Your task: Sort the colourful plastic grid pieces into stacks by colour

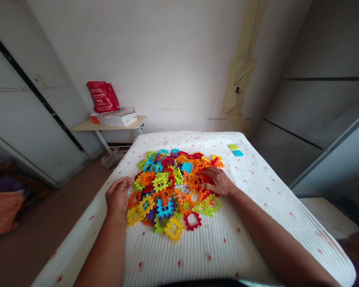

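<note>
A heap of interlocking plastic building tiles (160, 181) in red, orange, yellow, green, blue and purple lies in the middle of the white padded surface. Many tiles are notched frames, some with window bars. My right hand (219, 181) rests on the heap's right side, thumb and fingers apart over red and orange tiles; its fingertips are partly lost among them. At the heap's left edge my left hand (117, 196) lies with loosely bent fingers and holds nothing that I can see. Apart from the heap, a green tile (233, 147) and a blue tile (238, 153) lie at the far right.
A small side table (91, 125) at the back left carries a white box (124, 119) and a red bag (103, 97). Grey cabinet panels (326, 103) stand on the right. An orange bag (2, 211) sits low at the left. The wall has a taped socket (237, 89).
</note>
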`<state>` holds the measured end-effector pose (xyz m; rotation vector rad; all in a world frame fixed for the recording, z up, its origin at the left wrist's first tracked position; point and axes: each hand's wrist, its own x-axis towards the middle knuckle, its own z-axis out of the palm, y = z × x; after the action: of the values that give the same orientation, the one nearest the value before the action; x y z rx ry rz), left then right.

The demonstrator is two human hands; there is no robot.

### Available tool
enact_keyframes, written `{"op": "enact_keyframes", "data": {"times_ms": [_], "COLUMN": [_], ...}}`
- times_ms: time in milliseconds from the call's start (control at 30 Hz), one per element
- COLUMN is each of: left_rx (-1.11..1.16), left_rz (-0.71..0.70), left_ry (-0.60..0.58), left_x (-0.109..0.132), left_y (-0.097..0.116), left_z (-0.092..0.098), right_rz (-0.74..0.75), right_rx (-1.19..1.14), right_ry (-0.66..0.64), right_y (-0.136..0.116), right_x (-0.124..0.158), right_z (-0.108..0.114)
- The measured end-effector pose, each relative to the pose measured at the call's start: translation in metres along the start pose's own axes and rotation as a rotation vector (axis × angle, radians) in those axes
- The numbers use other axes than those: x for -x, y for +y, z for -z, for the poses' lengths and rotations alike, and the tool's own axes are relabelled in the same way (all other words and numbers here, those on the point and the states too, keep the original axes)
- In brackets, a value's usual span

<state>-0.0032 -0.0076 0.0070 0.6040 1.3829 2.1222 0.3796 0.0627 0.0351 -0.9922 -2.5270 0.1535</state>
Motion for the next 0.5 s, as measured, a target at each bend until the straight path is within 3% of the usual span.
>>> {"op": "enact_keyframes", "data": {"times_ms": [133,333,500], "left_rx": [-0.015,-0.031,-0.030], "left_rz": [-0.005,-0.010,-0.001], "left_ry": [0.004,0.010,0.012], "left_x": [-0.002,-0.002,0.001], "left_y": [-0.002,-0.001,0.001], "left_z": [0.001,-0.001,-0.003], "right_rz": [0.044,-0.051,-0.144], "right_rx": [-0.100,-0.063,0.049], "right_ry": [0.058,0.187,0.037], "right_y": [-0.004,-0.010,-0.017], "right_x": [0.008,0.005,-0.013], "right_z": [0.009,0.009,-0.004]}}
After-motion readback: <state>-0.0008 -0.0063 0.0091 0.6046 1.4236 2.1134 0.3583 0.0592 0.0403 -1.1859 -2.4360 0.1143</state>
